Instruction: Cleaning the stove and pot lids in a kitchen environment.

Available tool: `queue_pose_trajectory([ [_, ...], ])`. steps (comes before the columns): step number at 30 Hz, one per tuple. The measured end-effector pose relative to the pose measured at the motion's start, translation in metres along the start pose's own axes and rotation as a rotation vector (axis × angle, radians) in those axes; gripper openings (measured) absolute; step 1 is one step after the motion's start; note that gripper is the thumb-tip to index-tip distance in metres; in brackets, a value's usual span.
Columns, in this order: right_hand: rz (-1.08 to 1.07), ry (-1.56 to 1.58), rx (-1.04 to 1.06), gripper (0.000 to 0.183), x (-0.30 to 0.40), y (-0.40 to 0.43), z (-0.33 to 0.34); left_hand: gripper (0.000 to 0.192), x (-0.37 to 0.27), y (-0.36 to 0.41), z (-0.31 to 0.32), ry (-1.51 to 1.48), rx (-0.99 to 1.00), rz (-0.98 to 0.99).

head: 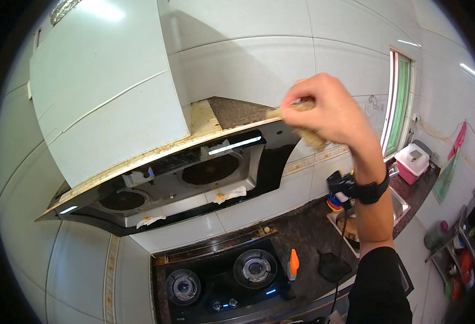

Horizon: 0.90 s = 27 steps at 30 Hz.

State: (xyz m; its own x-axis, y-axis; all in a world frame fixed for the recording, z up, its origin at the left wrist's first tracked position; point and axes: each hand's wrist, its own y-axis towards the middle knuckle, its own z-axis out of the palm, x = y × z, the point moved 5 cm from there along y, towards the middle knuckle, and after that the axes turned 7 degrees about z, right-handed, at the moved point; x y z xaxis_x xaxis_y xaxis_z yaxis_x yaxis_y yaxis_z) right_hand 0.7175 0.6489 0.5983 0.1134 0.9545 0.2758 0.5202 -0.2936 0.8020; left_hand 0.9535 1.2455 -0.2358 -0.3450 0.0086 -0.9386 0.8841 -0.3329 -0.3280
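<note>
My right hand [322, 107] pinches a crumpled tan cloth [312, 137] at the right end of the range hood's top front edge. Part of the cloth is hidden behind my fingers, and the hand is slightly blurred. Yellow-brown grime marks the edge of the range hood [274, 162]. On its underside are two round mesh intakes, the larger intake [210, 169] and the smaller intake [122, 200]. Crumpled white tissues cling to the hood, including a stained tissue [230, 195]. A camera-like device [340, 184] is strapped to my right wrist. My left hand is out of view.
Below the hood sits a two-burner gas stove [221, 283]. Right of it stand an orange-topped spray bottle [293, 265] and a black cloth-like item [333, 265]. A sink [401, 206] and a pink-and-white container [411, 160] are farther right. A cable [338, 267] hangs from the wrist device.
</note>
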Motion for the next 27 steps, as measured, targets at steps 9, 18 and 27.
queue_pose_trajectory([
  [9,0.038,-0.052,0.064,0.022,0.011,0.004,0.012,0.043,0.002,0.012,-0.006,-0.061,0.065,-0.022],
  [18,0.116,-0.145,0.022,0.022,-0.020,-0.010,-0.019,0.039,-0.012,0.038,-0.001,-0.116,0.203,-0.094],
  [27,0.172,-0.052,-0.129,0.022,-0.049,-0.030,-0.031,0.031,-0.032,0.037,-0.006,-0.095,0.058,-0.245],
])
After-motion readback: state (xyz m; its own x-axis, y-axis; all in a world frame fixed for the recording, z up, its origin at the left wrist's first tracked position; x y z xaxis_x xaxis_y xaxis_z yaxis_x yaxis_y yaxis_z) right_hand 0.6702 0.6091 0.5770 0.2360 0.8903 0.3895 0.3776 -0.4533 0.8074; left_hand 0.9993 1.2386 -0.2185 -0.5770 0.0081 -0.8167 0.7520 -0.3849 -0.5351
